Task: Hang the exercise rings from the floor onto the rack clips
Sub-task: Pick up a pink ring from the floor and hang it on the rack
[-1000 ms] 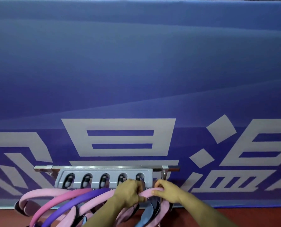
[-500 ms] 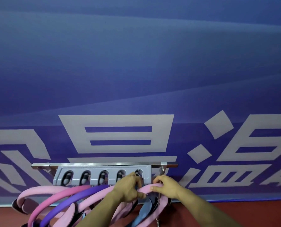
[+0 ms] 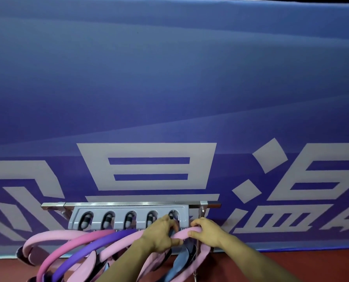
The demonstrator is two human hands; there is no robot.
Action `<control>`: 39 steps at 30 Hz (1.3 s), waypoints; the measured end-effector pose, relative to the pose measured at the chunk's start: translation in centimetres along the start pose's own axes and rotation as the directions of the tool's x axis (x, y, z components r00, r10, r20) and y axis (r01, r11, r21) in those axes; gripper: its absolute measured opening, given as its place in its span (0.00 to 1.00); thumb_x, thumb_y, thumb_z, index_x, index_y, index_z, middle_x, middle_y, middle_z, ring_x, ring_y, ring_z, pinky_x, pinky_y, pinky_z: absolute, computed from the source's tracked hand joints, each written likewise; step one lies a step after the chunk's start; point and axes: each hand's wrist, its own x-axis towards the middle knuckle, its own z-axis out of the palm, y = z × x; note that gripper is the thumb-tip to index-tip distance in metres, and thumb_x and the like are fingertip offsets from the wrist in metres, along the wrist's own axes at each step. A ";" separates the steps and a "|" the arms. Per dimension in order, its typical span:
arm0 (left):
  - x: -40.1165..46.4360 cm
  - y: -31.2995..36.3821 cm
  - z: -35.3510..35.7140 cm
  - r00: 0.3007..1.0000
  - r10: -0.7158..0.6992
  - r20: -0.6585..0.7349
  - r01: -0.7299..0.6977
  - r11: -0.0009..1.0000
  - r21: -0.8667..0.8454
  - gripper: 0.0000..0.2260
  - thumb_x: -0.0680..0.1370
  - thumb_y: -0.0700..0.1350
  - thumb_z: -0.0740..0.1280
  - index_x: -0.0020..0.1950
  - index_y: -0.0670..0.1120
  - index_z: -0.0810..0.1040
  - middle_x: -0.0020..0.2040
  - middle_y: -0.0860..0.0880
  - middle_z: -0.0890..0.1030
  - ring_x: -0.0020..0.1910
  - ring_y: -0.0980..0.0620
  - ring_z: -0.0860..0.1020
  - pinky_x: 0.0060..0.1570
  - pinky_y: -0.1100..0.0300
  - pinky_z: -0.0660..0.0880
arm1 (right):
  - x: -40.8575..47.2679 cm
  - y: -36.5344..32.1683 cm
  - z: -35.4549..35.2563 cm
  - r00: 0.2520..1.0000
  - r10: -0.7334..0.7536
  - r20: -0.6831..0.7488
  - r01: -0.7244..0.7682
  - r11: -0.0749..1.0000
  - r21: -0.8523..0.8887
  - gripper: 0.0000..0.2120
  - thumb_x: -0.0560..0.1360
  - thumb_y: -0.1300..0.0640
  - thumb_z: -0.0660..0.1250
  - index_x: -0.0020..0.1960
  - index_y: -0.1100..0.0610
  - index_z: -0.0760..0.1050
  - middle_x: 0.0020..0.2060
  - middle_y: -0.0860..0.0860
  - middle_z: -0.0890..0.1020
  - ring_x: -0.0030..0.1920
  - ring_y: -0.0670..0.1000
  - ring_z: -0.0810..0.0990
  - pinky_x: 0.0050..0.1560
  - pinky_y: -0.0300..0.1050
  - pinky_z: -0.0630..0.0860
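My left hand [image 3: 161,235] and right hand [image 3: 205,231] both grip the pale pink ring [image 3: 182,234], fingers curled round it, lifting its top toward the last clip [image 3: 172,215] of the rack [image 3: 128,208].

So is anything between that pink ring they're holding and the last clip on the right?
Only the left hand itself: its fingers cover the lower part of the rightmost clip while both hands hold the pale pink ring just beneath it. The right hand sits off to the side. Nothing else visible blocks it.
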 end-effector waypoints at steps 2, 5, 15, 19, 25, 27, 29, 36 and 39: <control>-0.6 -0.2 0.2 0.999 0.027 -0.026 -0.028 0.999 -0.025 0.22 0.74 0.65 0.69 0.62 0.54 0.77 0.59 0.50 0.75 0.62 0.49 0.73 0.61 0.56 0.69 | -0.4 -0.4 0.2 1.000 0.015 -0.007 -0.015 1.000 -0.010 0.25 0.72 0.37 0.67 0.67 0.46 0.76 0.63 0.47 0.77 0.61 0.48 0.77 0.62 0.46 0.74; -1.5 -0.8 0.4 0.996 0.066 -0.067 -0.069 0.996 -0.051 0.19 0.77 0.63 0.67 0.63 0.54 0.77 0.59 0.50 0.76 0.63 0.50 0.72 0.60 0.58 0.66 | -1.6 -1.2 0.7 0.998 0.041 -0.055 -0.041 0.999 -0.009 0.25 0.76 0.42 0.67 0.72 0.48 0.72 0.65 0.47 0.75 0.64 0.49 0.76 0.65 0.46 0.72; -3.3 -1.6 2.0 0.970 0.172 -0.170 -0.174 0.985 0.003 0.17 0.80 0.57 0.63 0.66 0.52 0.77 0.62 0.50 0.76 0.63 0.47 0.71 0.65 0.55 0.67 | -9.0 -2.9 4.0 0.964 0.108 -0.241 -0.112 0.994 -0.004 0.28 0.82 0.48 0.62 0.80 0.51 0.61 0.80 0.48 0.59 0.78 0.49 0.61 0.77 0.46 0.60; -5.4 -1.2 1.7 0.965 0.165 -0.203 -0.176 0.984 -0.038 0.15 0.81 0.54 0.62 0.65 0.51 0.77 0.62 0.49 0.75 0.63 0.47 0.73 0.64 0.54 0.69 | -11.5 -4.2 4.6 0.962 0.091 -0.258 -0.098 0.995 -0.012 0.28 0.82 0.48 0.62 0.80 0.51 0.61 0.80 0.48 0.60 0.78 0.49 0.61 0.76 0.46 0.61; -9.8 -0.2 0.0 0.964 0.161 -0.214 -0.181 0.980 -0.079 0.18 0.81 0.57 0.63 0.68 0.52 0.74 0.62 0.50 0.76 0.61 0.48 0.76 0.61 0.53 0.71 | -15.4 -7.0 4.7 0.949 0.053 -0.311 -0.058 0.998 -0.007 0.27 0.82 0.44 0.62 0.79 0.48 0.62 0.79 0.46 0.63 0.73 0.49 0.70 0.70 0.44 0.67; -11.9 0.0 -0.3 0.960 0.155 -0.234 -0.178 0.981 -0.080 0.18 0.80 0.56 0.63 0.68 0.52 0.74 0.63 0.50 0.76 0.62 0.47 0.76 0.61 0.53 0.71 | -17.2 -8.1 4.9 0.947 0.024 -0.321 -0.032 0.999 -0.020 0.27 0.82 0.45 0.62 0.79 0.48 0.62 0.79 0.47 0.63 0.71 0.50 0.72 0.69 0.45 0.68; -14.2 0.2 -0.4 0.957 0.145 -0.250 -0.172 0.981 -0.088 0.19 0.79 0.56 0.64 0.67 0.51 0.74 0.63 0.49 0.77 0.62 0.46 0.76 0.61 0.52 0.72 | -19.2 -8.8 5.4 0.944 0.006 -0.330 -0.012 1.000 -0.014 0.26 0.82 0.44 0.62 0.78 0.47 0.63 0.78 0.48 0.64 0.70 0.51 0.72 0.70 0.48 0.68; -26.3 1.2 1.6 0.959 0.054 -0.278 -0.120 0.966 -0.228 0.26 0.77 0.61 0.65 0.72 0.51 0.72 0.70 0.50 0.75 0.69 0.49 0.74 0.68 0.53 0.69 | -28.0 -11.2 10.1 0.915 -0.073 -0.396 0.077 0.997 -0.006 0.27 0.81 0.42 0.62 0.77 0.48 0.65 0.75 0.48 0.69 0.72 0.51 0.70 0.68 0.46 0.67; -32.2 1.7 3.2 0.957 0.007 -0.290 -0.111 0.934 -0.340 0.30 0.76 0.65 0.64 0.74 0.50 0.71 0.71 0.50 0.75 0.68 0.53 0.74 0.68 0.56 0.69 | -32.1 -12.1 12.8 0.903 -0.115 -0.413 0.125 0.992 -0.001 0.27 0.81 0.41 0.62 0.77 0.48 0.65 0.74 0.46 0.69 0.72 0.50 0.71 0.68 0.45 0.68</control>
